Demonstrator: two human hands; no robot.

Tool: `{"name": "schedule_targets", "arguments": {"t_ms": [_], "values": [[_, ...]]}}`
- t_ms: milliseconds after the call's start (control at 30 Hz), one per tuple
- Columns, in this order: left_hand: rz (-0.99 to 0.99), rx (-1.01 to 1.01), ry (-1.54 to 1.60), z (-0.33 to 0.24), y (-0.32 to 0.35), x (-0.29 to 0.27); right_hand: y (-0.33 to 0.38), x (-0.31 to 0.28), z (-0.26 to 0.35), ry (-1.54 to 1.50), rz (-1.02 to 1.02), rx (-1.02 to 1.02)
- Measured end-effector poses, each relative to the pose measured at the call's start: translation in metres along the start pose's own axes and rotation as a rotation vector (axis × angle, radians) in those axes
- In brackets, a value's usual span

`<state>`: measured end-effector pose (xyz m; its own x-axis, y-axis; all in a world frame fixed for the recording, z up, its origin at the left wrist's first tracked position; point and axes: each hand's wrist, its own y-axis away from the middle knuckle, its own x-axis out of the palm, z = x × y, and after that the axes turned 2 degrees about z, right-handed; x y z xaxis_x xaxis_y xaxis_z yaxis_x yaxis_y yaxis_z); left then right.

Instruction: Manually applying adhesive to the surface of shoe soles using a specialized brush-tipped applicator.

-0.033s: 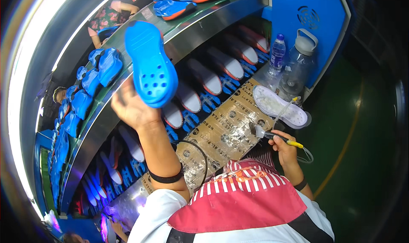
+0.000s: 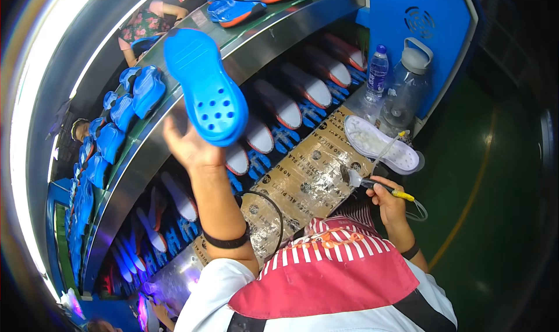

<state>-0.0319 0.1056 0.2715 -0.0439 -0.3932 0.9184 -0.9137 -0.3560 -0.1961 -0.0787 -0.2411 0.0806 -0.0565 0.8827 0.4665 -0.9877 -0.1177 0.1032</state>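
Note:
My left hand (image 2: 195, 148) is raised at the edge of the conveyor, holding a blue shoe sole (image 2: 211, 90) with round holes at its lower end. The sole covers the fingers; the thumb sticks out to the left. Lower right, my right hand (image 2: 389, 201) is wrapped round the black handle of a brush (image 2: 365, 183). A yellow fitting and a thin clear tube come off the handle's end. Bristles of the brush hover over or touch the plastic-wrapped cardboard; I cannot tell which. Just beyond lies a white sole-shaped holder (image 2: 364, 135) with whitish stuff inside.
A curved conveyor (image 2: 256, 39) carries several blue shoe parts (image 2: 148, 90). White-bottomed shoe uppers (image 2: 285, 113) line the rack beneath. A bottle (image 2: 377, 73) and a large clear jug (image 2: 402, 96) stand by a blue panel (image 2: 419, 58). A black cable (image 2: 279, 207) crosses the printed cardboard (image 2: 317, 163). Other people work beyond.
The blue sole has tilted slightly, its top shifting left and its holed end right. My left hand has turned a little with it. The right hand and brush look unchanged.

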Motion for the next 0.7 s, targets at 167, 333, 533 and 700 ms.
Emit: {"name": "schedule_targets", "arguments": {"t_ms": [167,333,533,700], "values": [[0.349,-0.501,0.187,0.061,-0.011,-0.031,0.0,-0.001,0.001,-0.052,0.023,0.02],[0.269,-0.453,0.019,0.084,0.025,-0.04,0.004,-0.007,0.01,-0.059,0.044,-0.021],[0.219,-0.593,-0.079,0.092,0.062,-0.095,-0.004,0.011,0.047,0.09,0.143,-0.143],[0.078,-0.731,-0.157,0.12,0.109,-0.122,-0.015,0.065,0.085,0.329,0.423,-0.348]]}}
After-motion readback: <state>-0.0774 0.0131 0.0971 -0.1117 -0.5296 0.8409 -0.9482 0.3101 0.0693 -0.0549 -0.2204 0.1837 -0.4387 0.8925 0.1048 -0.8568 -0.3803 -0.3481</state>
